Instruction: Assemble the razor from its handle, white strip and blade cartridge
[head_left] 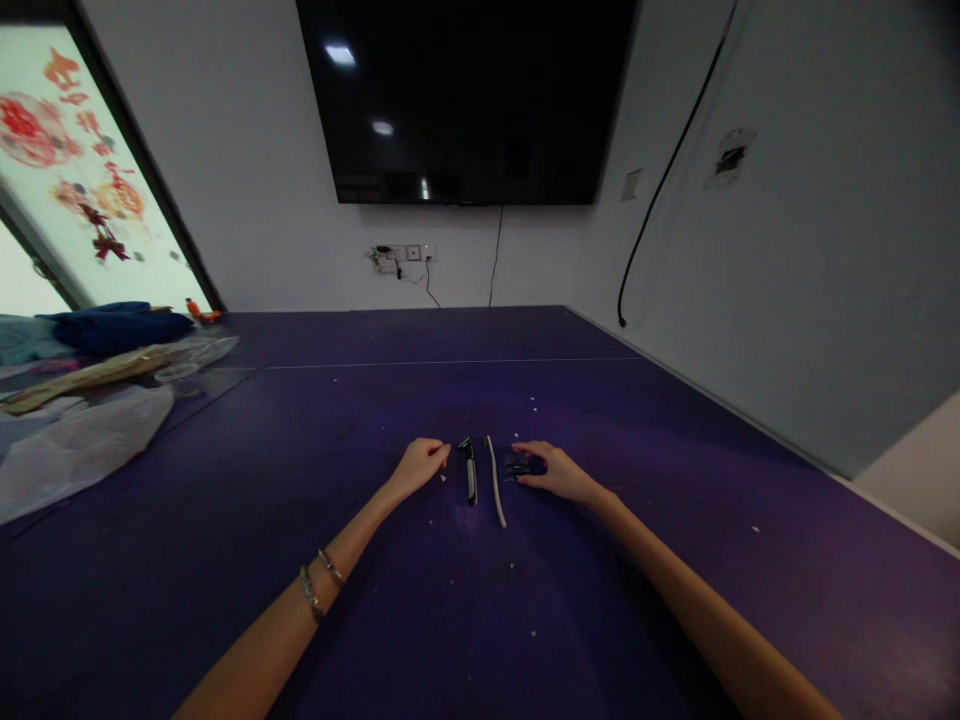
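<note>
A razor (471, 472) with a dark head and a grey-and-black handle lies on the purple surface (360, 620). Just right of it is a slim, pale, slightly curved stick (496, 482), like a toothbrush handle; its kind is not clear. My left hand (421, 467) rests left of the razor, its fingers curled together, and what they may hold is hidden. On the right, the thumb and fingers of my right hand (553, 472) span a small dark, partly see-through item (517, 465) lying flat. They appear to touch its two sides.
At the far left lie crumpled clear plastic (90, 440) and a dark blue cloth bundle (120, 327). A large television (472, 100) hangs on the back wall above sockets (405, 253). A black cable (667, 170) hangs along the right wall. Small white scraps dot the surface.
</note>
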